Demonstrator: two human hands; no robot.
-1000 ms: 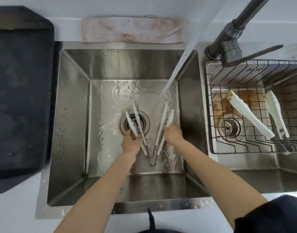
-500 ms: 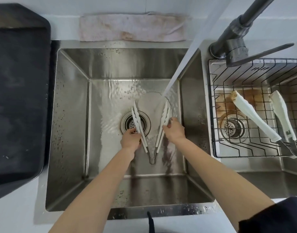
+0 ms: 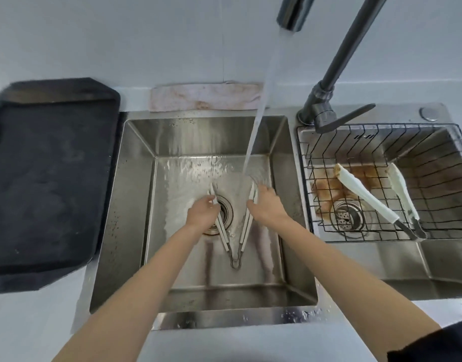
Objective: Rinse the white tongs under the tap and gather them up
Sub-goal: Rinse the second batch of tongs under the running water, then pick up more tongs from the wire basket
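Head view. Two pairs of white tongs lie in the left basin (image 3: 135,205) of a steel double sink, arranged as a V with their metal hinge ends meeting near the middle of the basin floor, toward its front wall. The left pair of tongs (image 3: 222,231) crosses the drain (image 3: 226,211); the left hand (image 3: 202,211) is closed over its arms, about midway along them, with the white tips showing just beyond the fingers. The right pair of tongs (image 3: 246,220) runs toward the basin's right wall; the right hand (image 3: 267,205) lies over its upper half, fingers curled around the arms near the tips. A stream of water (image 3: 261,105) falls from the tap spout (image 3: 290,14) and strikes the basin floor just beyond the right pair's tips, spreading between the two hands. In the right basin a black wire basket (image 3: 305,178) holds another pair of white tongs (image 3: 368,199), opened wide, with one tip stained brown. A stained cloth (image 3: 203,97) lies along the sink's back edge. A dark tray (image 3: 49,176) sits on the worktop beside the sink's left edge.
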